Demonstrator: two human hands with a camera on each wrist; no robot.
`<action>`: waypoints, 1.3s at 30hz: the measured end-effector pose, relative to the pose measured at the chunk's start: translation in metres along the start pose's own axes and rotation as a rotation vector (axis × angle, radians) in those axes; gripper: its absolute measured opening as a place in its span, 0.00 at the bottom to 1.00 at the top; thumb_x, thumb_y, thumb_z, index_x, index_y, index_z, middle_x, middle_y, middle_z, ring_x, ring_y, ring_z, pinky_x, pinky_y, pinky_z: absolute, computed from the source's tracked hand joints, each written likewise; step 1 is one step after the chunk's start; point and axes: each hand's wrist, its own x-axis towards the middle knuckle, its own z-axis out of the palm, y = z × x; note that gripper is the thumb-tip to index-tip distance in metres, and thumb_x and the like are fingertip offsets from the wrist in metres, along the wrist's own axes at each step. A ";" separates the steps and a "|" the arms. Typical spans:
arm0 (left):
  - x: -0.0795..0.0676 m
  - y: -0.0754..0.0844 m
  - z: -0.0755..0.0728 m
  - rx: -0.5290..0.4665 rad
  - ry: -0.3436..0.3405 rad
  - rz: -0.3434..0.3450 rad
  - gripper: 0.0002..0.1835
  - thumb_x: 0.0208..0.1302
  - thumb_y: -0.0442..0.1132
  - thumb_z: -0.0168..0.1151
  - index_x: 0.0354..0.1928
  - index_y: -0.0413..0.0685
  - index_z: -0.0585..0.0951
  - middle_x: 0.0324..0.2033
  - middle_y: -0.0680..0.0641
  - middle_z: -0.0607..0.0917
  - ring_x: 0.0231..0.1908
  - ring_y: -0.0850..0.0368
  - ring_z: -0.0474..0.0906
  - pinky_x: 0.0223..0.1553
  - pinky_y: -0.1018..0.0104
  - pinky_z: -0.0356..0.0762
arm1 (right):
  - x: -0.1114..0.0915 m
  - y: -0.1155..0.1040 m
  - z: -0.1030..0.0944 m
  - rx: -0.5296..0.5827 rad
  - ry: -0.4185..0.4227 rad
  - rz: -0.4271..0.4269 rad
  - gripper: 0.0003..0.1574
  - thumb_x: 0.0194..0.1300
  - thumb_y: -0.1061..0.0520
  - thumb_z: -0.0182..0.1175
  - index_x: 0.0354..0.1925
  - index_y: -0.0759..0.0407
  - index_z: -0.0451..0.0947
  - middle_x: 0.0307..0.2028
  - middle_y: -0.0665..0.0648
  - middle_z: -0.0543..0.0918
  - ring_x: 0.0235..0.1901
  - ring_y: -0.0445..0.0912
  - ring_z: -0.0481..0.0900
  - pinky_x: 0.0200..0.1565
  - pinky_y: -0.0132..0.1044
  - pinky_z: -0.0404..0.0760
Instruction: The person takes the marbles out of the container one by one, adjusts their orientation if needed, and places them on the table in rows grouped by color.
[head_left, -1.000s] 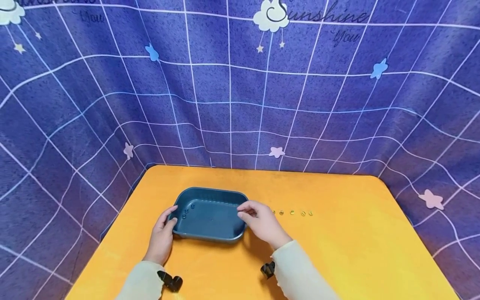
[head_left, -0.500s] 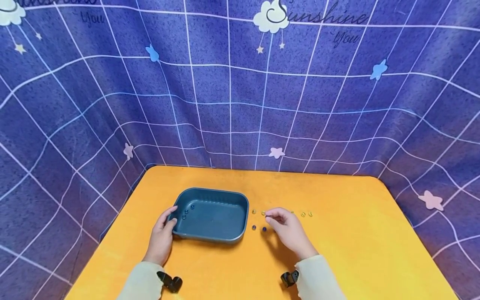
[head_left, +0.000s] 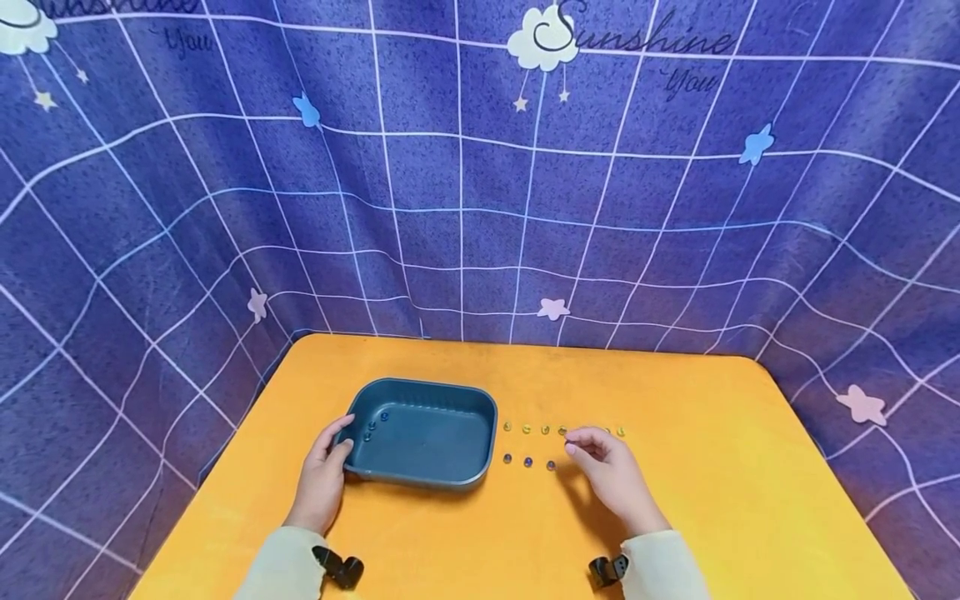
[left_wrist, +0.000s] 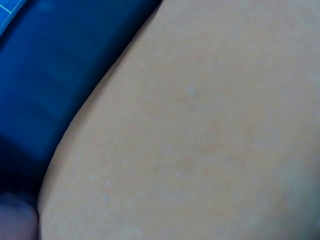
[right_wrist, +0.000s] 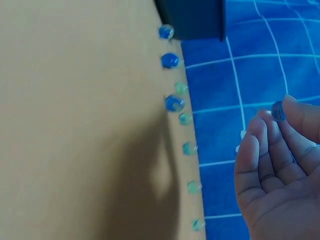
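Observation:
My left hand (head_left: 321,479) grips the left end of a dark blue-green plastic tray (head_left: 427,482), thumb and fingers at its rim. Three small marbles (head_left: 385,416) lie inside near that end. To the right of the tray, my right hand (head_left: 611,475) is raised over the table. Its thumb and index finger pinch a dark marble (right_wrist: 278,111), clear in the right wrist view. Three blue marbles (head_left: 528,462) form a short row on the table, left of this hand. Behind them runs a row of several yellowish marbles (head_left: 527,429), partly hidden by my fingers.
The yellow-orange tabletop (head_left: 712,467) has rounded far corners. A purple-blue grid curtain (head_left: 480,183) with stars and clouds hangs behind and at both sides. Black cameras are strapped at the left wrist (head_left: 341,568) and right wrist (head_left: 609,570).
My right hand has moved rightward from the tray's right rim, past the marble rows. The blue marbles and the nearer yellowish ones have come into view. The left hand and tray stay put.

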 end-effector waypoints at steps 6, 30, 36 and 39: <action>0.000 0.001 0.000 -0.003 -0.001 -0.003 0.25 0.83 0.46 0.47 0.78 0.64 0.65 0.81 0.53 0.50 0.79 0.53 0.40 0.77 0.46 0.42 | -0.002 0.010 -0.003 -0.001 -0.005 0.054 0.11 0.70 0.64 0.65 0.50 0.65 0.84 0.42 0.55 0.85 0.41 0.44 0.82 0.46 0.33 0.81; -0.001 0.000 -0.001 0.016 0.006 0.011 0.25 0.83 0.46 0.46 0.78 0.63 0.66 0.81 0.52 0.51 0.79 0.51 0.41 0.77 0.44 0.41 | 0.006 0.034 0.008 -0.174 0.002 0.171 0.03 0.65 0.61 0.72 0.37 0.54 0.86 0.34 0.48 0.85 0.35 0.44 0.80 0.42 0.40 0.79; -0.001 0.000 -0.001 0.007 0.000 -0.006 0.25 0.83 0.45 0.45 0.78 0.63 0.65 0.81 0.53 0.51 0.80 0.52 0.40 0.77 0.45 0.41 | 0.005 0.037 0.012 -0.225 0.016 0.145 0.04 0.64 0.62 0.72 0.38 0.55 0.87 0.32 0.49 0.84 0.33 0.44 0.78 0.39 0.39 0.78; 0.001 0.001 0.000 0.005 -0.007 -0.007 0.25 0.83 0.45 0.45 0.78 0.62 0.65 0.81 0.52 0.51 0.80 0.51 0.40 0.77 0.45 0.40 | 0.005 0.037 0.013 -0.231 0.026 0.149 0.05 0.64 0.64 0.71 0.38 0.56 0.87 0.32 0.49 0.84 0.33 0.44 0.78 0.39 0.38 0.78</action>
